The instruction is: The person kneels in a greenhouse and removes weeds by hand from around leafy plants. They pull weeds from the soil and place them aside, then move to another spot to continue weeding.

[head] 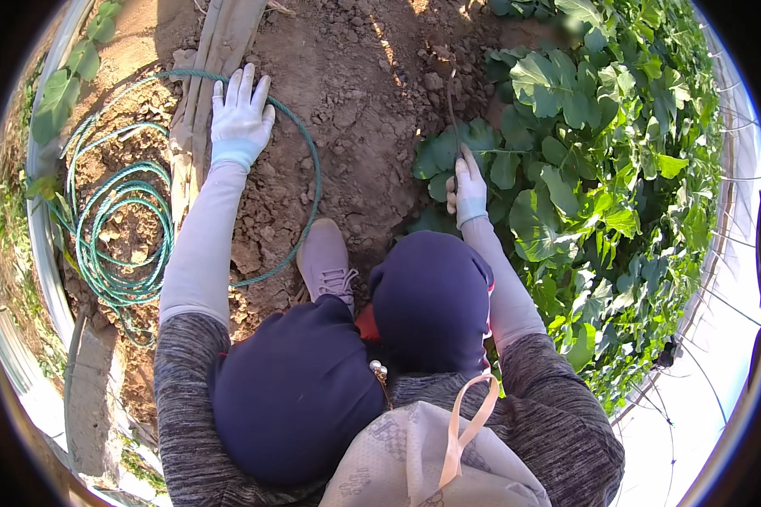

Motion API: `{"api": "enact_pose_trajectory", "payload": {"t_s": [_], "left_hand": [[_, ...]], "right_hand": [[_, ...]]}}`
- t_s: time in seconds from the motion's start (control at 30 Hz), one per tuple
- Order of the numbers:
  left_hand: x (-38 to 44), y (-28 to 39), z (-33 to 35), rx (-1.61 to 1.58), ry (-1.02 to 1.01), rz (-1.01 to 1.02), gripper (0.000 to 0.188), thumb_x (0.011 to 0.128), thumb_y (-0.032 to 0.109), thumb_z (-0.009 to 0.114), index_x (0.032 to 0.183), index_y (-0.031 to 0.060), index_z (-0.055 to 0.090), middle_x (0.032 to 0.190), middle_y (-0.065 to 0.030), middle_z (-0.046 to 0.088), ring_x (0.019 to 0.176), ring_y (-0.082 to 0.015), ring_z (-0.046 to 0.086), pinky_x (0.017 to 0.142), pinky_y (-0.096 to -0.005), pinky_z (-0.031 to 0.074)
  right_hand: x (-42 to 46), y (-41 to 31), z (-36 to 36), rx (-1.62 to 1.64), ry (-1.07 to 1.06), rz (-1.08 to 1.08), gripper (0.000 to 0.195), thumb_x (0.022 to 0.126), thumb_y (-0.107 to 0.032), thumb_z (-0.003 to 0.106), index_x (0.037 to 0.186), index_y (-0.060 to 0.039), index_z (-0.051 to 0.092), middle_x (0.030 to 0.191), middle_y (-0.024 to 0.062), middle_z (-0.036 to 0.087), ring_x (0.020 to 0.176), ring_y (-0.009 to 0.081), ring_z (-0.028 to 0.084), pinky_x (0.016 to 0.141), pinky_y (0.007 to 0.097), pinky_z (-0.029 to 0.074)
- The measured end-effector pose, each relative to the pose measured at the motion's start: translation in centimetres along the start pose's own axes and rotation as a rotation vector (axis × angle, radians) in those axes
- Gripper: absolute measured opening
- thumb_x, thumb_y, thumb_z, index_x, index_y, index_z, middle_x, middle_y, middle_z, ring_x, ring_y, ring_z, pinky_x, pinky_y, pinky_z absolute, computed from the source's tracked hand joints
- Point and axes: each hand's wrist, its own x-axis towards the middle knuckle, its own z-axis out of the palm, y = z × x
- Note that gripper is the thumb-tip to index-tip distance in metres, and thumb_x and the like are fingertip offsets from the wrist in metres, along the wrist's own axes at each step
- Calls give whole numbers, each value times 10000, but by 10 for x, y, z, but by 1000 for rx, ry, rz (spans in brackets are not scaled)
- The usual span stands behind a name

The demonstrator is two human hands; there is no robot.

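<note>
My left hand [241,120], in a white glove with a pale blue cuff, lies palm down with its fingers apart. A green twisted rope [314,152] passes beneath those fingers, beside a long folded strip of tan sheeting [206,70]. More of the rope lies in loose coils on the soil to the left. My right hand [469,190], gloved the same way, is closed around the handle of a thin curved tool that looks like a sickle [453,104]. Its narrow blade points away from me, over broad lobed leaves [450,149] at the edge of the plants.
Dense leafy green plants [564,190] fill the right side, backed by white plastic sheeting [704,317]. Dry, clumpy soil [349,95] runs up the middle. My shoe [326,260] stands between rope and knees. A concrete block [92,393] and a pale rail [44,253] border the left.
</note>
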Motion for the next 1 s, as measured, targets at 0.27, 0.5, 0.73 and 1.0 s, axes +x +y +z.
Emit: {"api": "enact_pose_trajectory", "payload": {"t_s": [0.27, 0.5, 0.73, 1.0], "left_hand": [[0, 0, -2, 4, -10, -4, 502, 809, 274, 577, 1281, 144, 465, 1404, -102, 352, 1289, -258, 338, 1064, -492, 234], [-4, -3, -2, 18, 41, 10, 494, 777, 274, 602, 1240, 134, 502, 1379, -104, 387, 1261, -261, 372, 1047, -506, 261], [0, -2, -4, 28, 9, 9, 504, 806, 268, 578, 1281, 142, 469, 1401, -103, 360, 1276, -264, 359, 1053, -496, 256], [1, 3, 0, 6, 26, 12, 498, 778, 283, 600, 1247, 147, 501, 1382, -98, 382, 1267, -254, 366, 1049, -500, 259]], "right_hand": [[-28, -2, -4, 97, 20, -181, 453, 960, -283, 384, 1404, -238, 309, 570, -17, 413, 356, 43, 287, 311, 208, 249], [-23, 5, -8, -6, 4, -9, 453, 944, -341, 421, 1382, -251, 350, 574, -12, 409, 368, 55, 289, 312, 214, 255], [-27, 2, -3, -21, 17, 72, 423, 943, -317, 406, 1363, -284, 377, 544, -15, 404, 356, 60, 290, 314, 229, 247], [38, -56, -1, 79, 102, 10, 446, 946, -331, 413, 1381, -269, 336, 612, 13, 462, 391, 72, 361, 332, 225, 287]]}}
